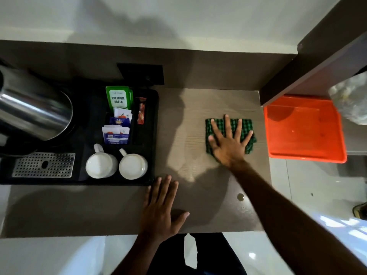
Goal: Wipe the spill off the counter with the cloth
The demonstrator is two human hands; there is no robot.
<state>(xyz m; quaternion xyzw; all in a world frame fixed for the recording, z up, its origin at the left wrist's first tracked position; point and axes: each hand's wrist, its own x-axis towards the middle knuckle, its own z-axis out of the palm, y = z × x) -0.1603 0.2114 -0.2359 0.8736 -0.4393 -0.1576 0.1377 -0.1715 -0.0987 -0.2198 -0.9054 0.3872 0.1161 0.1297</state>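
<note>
Cloth (247, 126): pressed flat on table (188, 120), 3 o'clock of black tray (153, 135) | right hand (228, 143): fingers (226, 126) spread on cloth | left hand (160, 211): laid open at table's 6 o'clock edge | progress: wiping judged underway; faint wet sheen (186, 171) left unwiped at 7 o'clock of cloth.

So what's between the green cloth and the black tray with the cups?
Only bare counter between the green cloth and the black tray, seen in the head view.
</note>
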